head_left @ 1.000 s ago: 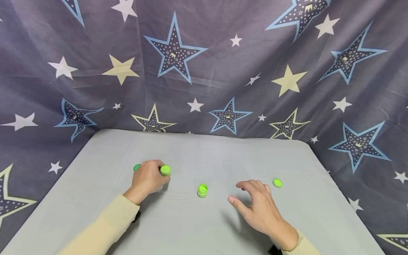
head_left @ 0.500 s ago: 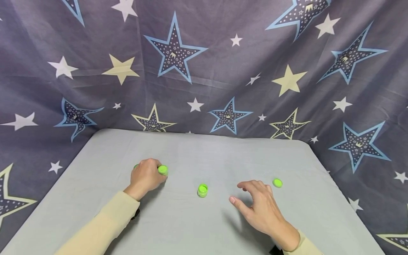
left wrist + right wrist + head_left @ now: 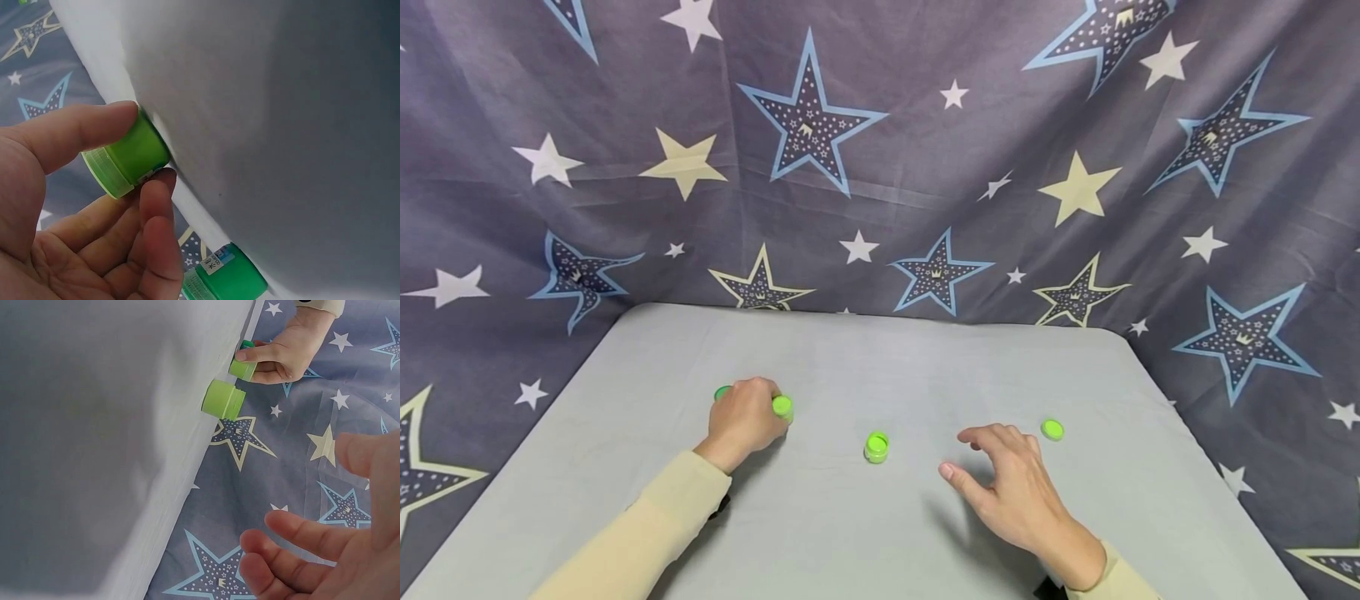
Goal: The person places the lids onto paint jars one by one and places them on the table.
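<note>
My left hand (image 3: 747,423) pinches a small lime-green paint jar (image 3: 134,153) between thumb and fingers, close over the table at the left. A lid of the same green (image 3: 782,406) tops that jar. Partly hidden behind the hand is a darker green jar (image 3: 232,275) with a printed label. An uncapped light-green jar (image 3: 876,448) stands upright mid-table, between the hands. To its right, my right hand (image 3: 1011,487) hovers with thumb and fingers spread and nothing between them.
A loose light-green lid (image 3: 1052,429) lies on the table beyond the right hand. Grey cloth covers the table (image 3: 917,367). A dark curtain with stars (image 3: 880,150) hangs behind and at both sides.
My left hand shifted slightly left with the jar, then a touch nearer to me. The darker green jar shows a little more than half a second ago. The right hand stays nearly still.
</note>
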Motion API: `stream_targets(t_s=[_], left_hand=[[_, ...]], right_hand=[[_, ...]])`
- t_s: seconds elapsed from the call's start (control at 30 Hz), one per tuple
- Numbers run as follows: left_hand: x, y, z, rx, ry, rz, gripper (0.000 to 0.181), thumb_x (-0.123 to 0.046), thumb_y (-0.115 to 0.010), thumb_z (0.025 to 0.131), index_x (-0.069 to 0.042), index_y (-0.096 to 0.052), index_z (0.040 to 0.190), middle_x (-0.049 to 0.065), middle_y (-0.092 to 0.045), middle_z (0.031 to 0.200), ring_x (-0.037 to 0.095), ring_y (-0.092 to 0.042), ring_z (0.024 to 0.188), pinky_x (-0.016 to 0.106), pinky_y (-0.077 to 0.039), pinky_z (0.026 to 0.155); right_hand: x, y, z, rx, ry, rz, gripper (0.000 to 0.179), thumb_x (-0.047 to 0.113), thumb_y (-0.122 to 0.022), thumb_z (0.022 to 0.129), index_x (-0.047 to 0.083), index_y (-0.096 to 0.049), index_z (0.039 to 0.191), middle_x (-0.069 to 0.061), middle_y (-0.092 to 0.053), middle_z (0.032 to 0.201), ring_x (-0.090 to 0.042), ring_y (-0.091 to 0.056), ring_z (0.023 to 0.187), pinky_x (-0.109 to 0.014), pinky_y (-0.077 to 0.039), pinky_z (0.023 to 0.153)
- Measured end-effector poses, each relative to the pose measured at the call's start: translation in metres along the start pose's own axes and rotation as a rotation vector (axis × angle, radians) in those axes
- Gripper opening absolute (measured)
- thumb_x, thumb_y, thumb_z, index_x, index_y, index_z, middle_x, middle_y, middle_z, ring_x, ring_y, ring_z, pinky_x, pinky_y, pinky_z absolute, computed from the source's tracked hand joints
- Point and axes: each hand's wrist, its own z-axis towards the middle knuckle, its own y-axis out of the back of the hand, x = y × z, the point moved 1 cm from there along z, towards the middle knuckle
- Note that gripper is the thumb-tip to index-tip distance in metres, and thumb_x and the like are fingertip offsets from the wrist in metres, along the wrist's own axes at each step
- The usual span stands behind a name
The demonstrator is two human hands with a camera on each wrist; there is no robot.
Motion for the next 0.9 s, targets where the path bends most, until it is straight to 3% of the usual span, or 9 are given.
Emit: stream_targets(t_s=[0.17,0.33,0.53,0.7,0.9], left_hand=[[0.001,-0.001,-0.003,-0.009,-0.010,0.009,0.031,-0.008,-0.082,0.073,-0.004,-0.075,0.103,0.007,-0.067,0.082,0.023,-0.055,0.066,0.034,-0.041,0.054],[-0.003,-0.002,-0.010,-0.114,-0.078,0.012,0.054,-0.004,-0.082,0.068,0.003,-0.070,0.121,0.018,-0.071,0.101,0.027,-0.060,0.073,0.038,-0.044,0.056],[-0.013,-0.002,-0.023,-0.260,-0.169,0.018,0.061,-0.005,-0.089,0.065,0.004,-0.069,0.122,0.023,-0.070,0.110,0.041,-0.066,0.096,0.053,-0.053,0.074],[-0.023,-0.001,-0.033,-0.290,-0.211,-0.018,0.058,-0.011,-0.093,0.067,-0.001,-0.071,0.120,0.018,-0.072,0.115,0.040,-0.065,0.104,0.054,-0.054,0.083],[-0.037,-0.005,-0.044,-0.307,-0.245,-0.070,0.050,-0.013,-0.095,0.067,-0.005,-0.076,0.113,0.011,-0.075,0.109,0.034,-0.067,0.100,0.050,-0.056,0.079]], right_hand=[[-0.001,-0.001,0.000,0.000,0.003,-0.001,0.038,0.041,-0.082,0.085,0.015,-0.073,0.111,0.008,-0.069,0.099,-0.012,-0.061,0.094,-0.034,-0.038,0.081],[-0.002,-0.002,-0.001,0.003,0.004,-0.002,0.038,0.041,-0.082,0.085,0.014,-0.072,0.111,0.007,-0.070,0.101,-0.014,-0.063,0.097,-0.036,-0.039,0.082],[-0.003,-0.003,-0.002,0.021,0.007,-0.004,0.039,0.041,-0.081,0.086,0.013,-0.072,0.112,0.002,-0.072,0.106,-0.017,-0.064,0.102,-0.039,-0.041,0.086],[-0.005,-0.003,-0.002,0.027,0.008,-0.003,0.041,0.041,-0.081,0.087,0.011,-0.072,0.114,-0.001,-0.073,0.110,-0.021,-0.065,0.106,-0.042,-0.043,0.088],[-0.006,-0.003,-0.003,0.035,0.011,0.000,0.043,0.041,-0.080,0.088,0.010,-0.073,0.117,-0.004,-0.072,0.114,-0.023,-0.065,0.110,-0.046,-0.044,0.093]])
